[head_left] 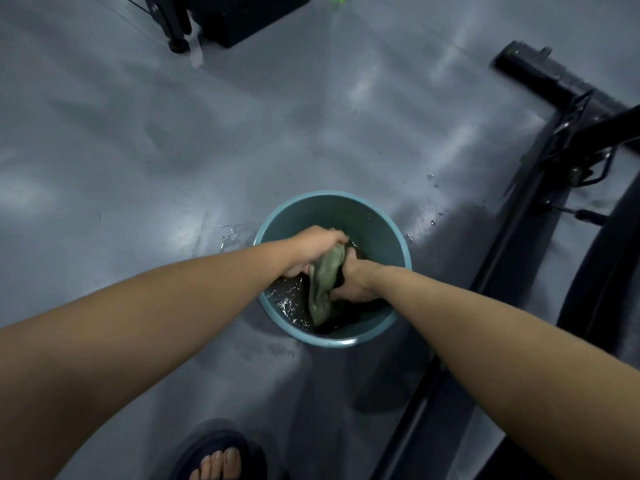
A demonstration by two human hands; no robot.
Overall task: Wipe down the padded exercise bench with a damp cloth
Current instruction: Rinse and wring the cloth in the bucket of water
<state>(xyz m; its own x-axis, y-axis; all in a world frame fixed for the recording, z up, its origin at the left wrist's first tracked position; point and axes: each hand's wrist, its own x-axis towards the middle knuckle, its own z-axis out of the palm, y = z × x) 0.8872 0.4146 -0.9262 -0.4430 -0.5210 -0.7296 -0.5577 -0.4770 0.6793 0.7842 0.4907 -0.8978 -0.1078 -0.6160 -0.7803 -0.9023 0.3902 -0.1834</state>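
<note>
Now both arms outstretched, left hand (313, 249) and right hand (353, 280) gripping cloth (325, 282) over bucket (332, 206)

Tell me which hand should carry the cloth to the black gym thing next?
Probably the right hand: it grips the cloth over the bucket, and the black frame stands on its side. The left hand grips the cloth's top, farther away.

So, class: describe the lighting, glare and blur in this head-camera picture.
Head view: dim, bluish light; pale glare patches on the grey floor; black bar at upper right smeared by blur; cloth, gripped by left hand and right hand at the bucket, looks sharp.
</note>
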